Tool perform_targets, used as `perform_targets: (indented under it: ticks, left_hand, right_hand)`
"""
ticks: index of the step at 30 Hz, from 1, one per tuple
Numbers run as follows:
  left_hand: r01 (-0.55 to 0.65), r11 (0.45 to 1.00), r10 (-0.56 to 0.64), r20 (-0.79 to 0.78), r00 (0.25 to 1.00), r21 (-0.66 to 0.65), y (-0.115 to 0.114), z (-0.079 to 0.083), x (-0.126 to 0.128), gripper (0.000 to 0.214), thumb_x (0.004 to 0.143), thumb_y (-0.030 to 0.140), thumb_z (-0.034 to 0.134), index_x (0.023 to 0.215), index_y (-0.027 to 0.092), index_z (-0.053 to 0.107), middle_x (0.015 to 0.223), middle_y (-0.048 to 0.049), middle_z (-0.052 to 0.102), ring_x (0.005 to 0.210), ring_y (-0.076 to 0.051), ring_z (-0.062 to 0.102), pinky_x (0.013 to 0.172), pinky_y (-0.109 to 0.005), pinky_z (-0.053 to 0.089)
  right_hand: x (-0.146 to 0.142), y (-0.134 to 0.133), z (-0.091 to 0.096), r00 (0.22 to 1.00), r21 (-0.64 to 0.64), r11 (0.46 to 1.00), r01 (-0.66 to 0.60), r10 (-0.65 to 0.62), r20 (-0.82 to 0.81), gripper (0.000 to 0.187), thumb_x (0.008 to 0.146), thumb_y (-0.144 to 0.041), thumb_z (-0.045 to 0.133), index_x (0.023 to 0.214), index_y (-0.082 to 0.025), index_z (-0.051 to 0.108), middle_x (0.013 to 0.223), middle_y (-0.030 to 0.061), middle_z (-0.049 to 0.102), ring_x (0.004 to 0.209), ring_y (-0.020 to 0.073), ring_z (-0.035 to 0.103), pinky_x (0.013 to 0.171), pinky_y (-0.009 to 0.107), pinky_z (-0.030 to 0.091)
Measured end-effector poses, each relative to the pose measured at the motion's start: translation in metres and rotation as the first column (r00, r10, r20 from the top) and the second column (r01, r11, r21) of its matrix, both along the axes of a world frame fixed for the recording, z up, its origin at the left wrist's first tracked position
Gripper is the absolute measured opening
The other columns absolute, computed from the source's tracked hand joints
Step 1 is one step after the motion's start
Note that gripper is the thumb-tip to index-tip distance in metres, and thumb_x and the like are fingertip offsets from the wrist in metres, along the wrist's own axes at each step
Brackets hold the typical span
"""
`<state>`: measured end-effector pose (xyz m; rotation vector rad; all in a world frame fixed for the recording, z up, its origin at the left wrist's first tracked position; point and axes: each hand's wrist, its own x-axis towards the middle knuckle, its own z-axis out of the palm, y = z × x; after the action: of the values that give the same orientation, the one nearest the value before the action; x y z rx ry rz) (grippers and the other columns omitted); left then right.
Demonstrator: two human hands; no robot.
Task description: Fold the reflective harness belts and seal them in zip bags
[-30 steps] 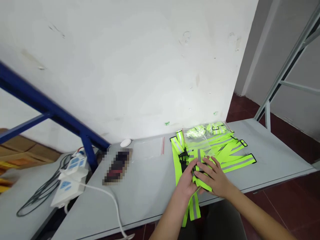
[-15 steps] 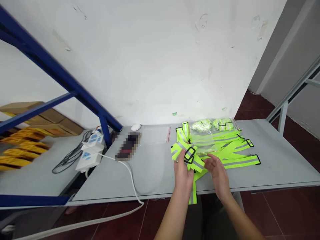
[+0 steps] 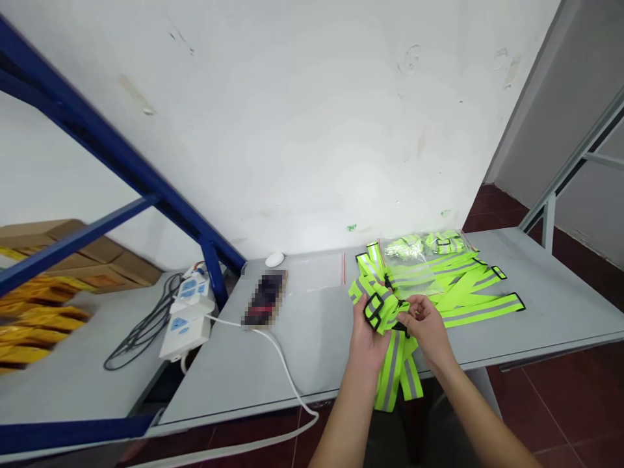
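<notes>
Both my hands hold one neon-yellow reflective strap vest [image 3: 383, 307] with grey stripes and black buckles, lifted just above the grey table [image 3: 302, 351]. My left hand [image 3: 368, 338] grips its bunched part from below. My right hand [image 3: 423, 323] pinches the vest near a black buckle. Two strap ends hang down past the table's front edge. Behind my hands lies a pile of the same vests [image 3: 463, 286], spread flat.
A clear bag of folded vests [image 3: 424, 247] and an empty clear zip bag [image 3: 316, 276] lie near the wall. A blurred phone-like object [image 3: 264, 300], a white puck [image 3: 274, 259], power strips [image 3: 188, 318] with cables, a blue rack post [image 3: 214, 273] and cardboard boxes [image 3: 58, 253] stand left.
My hands picked the vest up off the pile and drew it toward me, bunching it. The view swung to the left and back a little.
</notes>
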<state>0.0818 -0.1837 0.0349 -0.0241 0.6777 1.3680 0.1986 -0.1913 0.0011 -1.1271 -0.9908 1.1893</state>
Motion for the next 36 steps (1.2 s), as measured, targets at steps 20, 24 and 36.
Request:
perform_targets:
  ticks: [20,24,36]
  left_hand:
    - [-0.043,0.983,0.117,-0.429,0.896,0.178,-0.02,-0.026,0.011,0.05,0.064,0.029,0.081,0.11,0.017,0.064,0.11,-0.0102,0.071,0.099,-0.024,0.068,0.089,-0.035,0.052]
    - [0.065,0.98,0.021,-0.426,0.905,0.187,-0.018,-0.032,0.028,0.057,0.064,0.028,0.081,0.117,0.017,0.061,0.113,-0.0119,0.069,0.106,-0.025,0.065,0.092,-0.035,0.05]
    - [0.784,0.588,-0.101,-0.943,0.316,0.2,0.023,-0.027,0.029,0.064,0.081,0.029,0.062,0.141,0.029,0.04,0.145,-0.008,0.044,0.121,-0.028,0.052,0.097,-0.042,0.046]
  right_hand:
    - [-0.028,-0.023,0.006,0.946,-0.023,0.993,-0.117,0.105,-0.308,0.051,0.074,-0.036,0.075,0.12,-0.023,0.058,0.118,0.0114,0.067,0.105,0.0266,0.065,0.095,0.048,0.05]
    - [-0.007,-0.02,-0.001,0.915,-0.045,0.986,-0.161,0.132,-0.382,0.041,0.072,-0.038,0.077,0.108,-0.021,0.064,0.109,0.0118,0.071,0.1,0.0274,0.067,0.091,0.047,0.052]
    - [0.086,-0.028,-0.025,0.948,0.202,0.955,0.218,-0.256,0.188,0.035,0.073,-0.028,0.076,0.103,-0.022,0.06,0.096,0.005,0.068,0.088,0.0205,0.064,0.078,0.033,0.054]
